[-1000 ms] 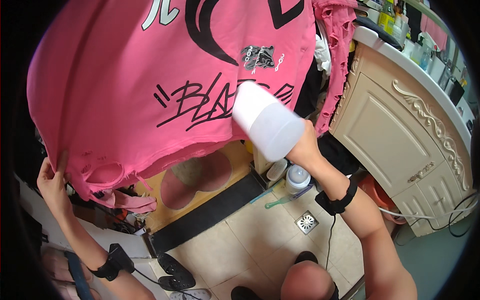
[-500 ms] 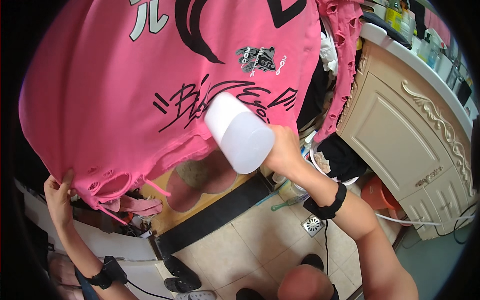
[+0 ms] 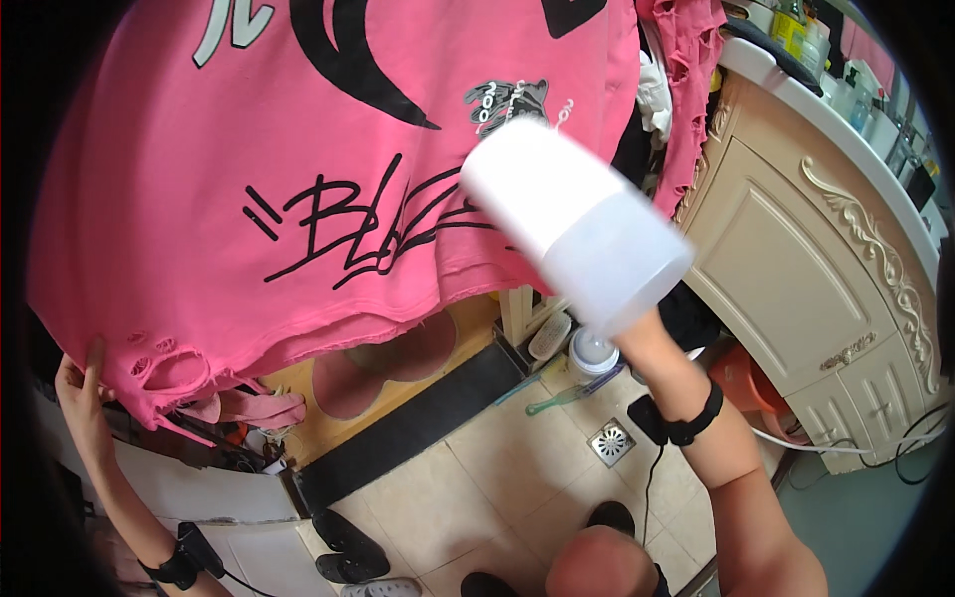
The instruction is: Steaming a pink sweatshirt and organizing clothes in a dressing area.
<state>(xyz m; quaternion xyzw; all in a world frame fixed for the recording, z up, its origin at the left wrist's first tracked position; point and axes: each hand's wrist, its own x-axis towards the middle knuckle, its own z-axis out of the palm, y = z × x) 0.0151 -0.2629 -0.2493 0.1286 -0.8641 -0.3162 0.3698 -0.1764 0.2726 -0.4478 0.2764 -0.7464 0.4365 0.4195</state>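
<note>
A pink garment (image 3: 189, 189) with black and white graphics and ripped, frayed edges hangs in front of me. At its lower left corner, my left hand (image 3: 84, 386) pinches the frayed hem between thumb and fingers. My right hand (image 3: 641, 336) grips a white handheld garment steamer (image 3: 542, 194) with a translucent tank (image 3: 617, 259). The steamer is slightly blurred and mostly hides the right hand's fingers. Its white end overlaps the lower right graphics of the garment; I cannot tell whether it touches the cloth.
A cream cabinet (image 3: 796, 244) with carved trim stands right, bottles (image 3: 791, 30) on its counter. Beside it are a red-orange bucket (image 3: 746, 393) and a white cable (image 3: 796, 445). The tiled floor holds a drain (image 3: 611, 442), a green-handled brush (image 3: 557, 401) and dark slippers (image 3: 348, 547).
My right hand has moved the steamer to the right and closer to the camera. My left hand, still on the hem, has shifted slightly left, drawing the cloth's lower edge with it.
</note>
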